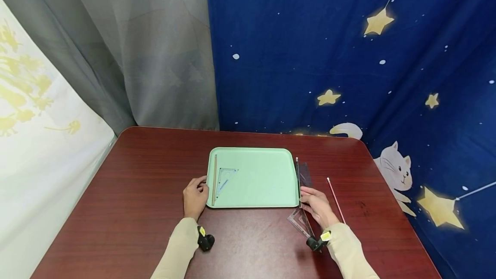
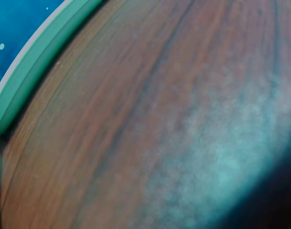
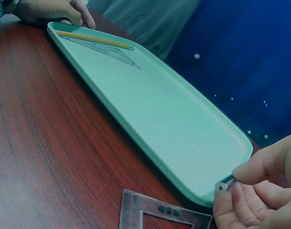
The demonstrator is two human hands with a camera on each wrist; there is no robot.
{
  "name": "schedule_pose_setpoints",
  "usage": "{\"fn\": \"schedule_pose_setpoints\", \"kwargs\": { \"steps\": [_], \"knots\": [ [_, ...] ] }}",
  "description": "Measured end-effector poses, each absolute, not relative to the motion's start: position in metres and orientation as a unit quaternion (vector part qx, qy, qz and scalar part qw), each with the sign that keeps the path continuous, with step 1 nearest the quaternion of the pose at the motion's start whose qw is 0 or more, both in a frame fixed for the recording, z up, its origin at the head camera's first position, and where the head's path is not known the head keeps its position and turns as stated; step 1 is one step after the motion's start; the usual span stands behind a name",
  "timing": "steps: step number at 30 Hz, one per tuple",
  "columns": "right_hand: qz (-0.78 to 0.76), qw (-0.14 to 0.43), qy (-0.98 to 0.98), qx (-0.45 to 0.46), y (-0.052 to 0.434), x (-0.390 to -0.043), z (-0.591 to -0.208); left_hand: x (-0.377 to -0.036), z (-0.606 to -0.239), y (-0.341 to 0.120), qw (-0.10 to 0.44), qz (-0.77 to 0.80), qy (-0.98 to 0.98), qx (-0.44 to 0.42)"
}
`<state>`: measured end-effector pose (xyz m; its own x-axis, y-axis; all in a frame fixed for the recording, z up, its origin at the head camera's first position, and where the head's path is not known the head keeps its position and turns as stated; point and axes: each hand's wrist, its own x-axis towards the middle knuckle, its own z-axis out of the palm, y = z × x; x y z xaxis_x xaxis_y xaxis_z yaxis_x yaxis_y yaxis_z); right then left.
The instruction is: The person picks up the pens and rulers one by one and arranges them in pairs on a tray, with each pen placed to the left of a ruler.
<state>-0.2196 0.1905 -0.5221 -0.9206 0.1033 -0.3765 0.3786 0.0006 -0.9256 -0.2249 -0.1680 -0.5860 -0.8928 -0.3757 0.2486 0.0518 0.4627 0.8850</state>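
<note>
The right hand [image 1: 317,205] pinches the near end of a thin dark straight ruler [image 1: 298,180] lying along the right rim of the pale green plastic tray [image 1: 255,201]; so slight a pinch could let it slip onto the dark red worktop [image 1: 135,210]. The left hand [image 1: 195,196] rests, fingers loosely curled, on the tray's left rim.

Count:
- in the tray, one wooden stick [image 1: 214,179] and one clear set square [image 1: 224,179]
- right of the tray, one grey set square [image 1: 300,221], one smoky protractor-like plate [image 1: 305,175] and one thin red rod [image 1: 335,199]

tray [image 1: 255,184]: pale green, rounded corners, flat on the table, long side toward the person.
pencil in tray [image 1: 214,179]: yellow, along the tray's left rim.
clear set square [image 1: 224,180]: flat in the tray, just beside that pencil.
dark pencil [image 1: 298,180]: along the tray's right rim, near end pinched by the right hand [image 1: 318,206].
left hand [image 1: 195,197]: rests at the tray's left edge.
</note>
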Motion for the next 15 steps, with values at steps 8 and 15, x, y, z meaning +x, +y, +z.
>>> {"fn": "schedule_pose_setpoints", "kwargs": {
  "steps": [8, 15],
  "knots": [
    [-0.671, 0.091, 0.715, 0.171, 0.184, -0.219, -0.521, -0.226, -0.586, -0.168, 0.210, -0.507, -0.830, 0.101],
    [-0.656, 0.088, 0.734, 0.152, 0.174, -0.218, -0.518, -0.225, -0.586, -0.168, 0.215, -0.506, -0.830, 0.094]
  ]
}}
